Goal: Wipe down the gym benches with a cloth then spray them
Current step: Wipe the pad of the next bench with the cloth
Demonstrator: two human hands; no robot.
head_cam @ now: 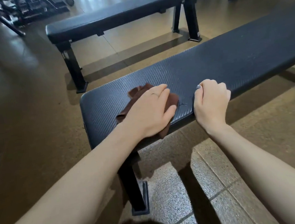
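Observation:
A brown cloth (173, 99) lies on the near end of a black padded gym bench (227, 65) that runs from the centre to the right. My left hand (150, 111) lies flat on the cloth and presses it against the textured pad, hiding most of it. To its right, my right hand (211, 99) rests on the pad by the near edge, its fingers curled into a loose fist with nothing in it. No spray bottle is in view.
A second black flat bench (118, 17) stands parallel behind the first, with a strip of brown floor between them. Dark gym equipment (20, 10) fills the far left corner. The near bench's metal leg (135, 187) stands on speckled floor tiles below my arms.

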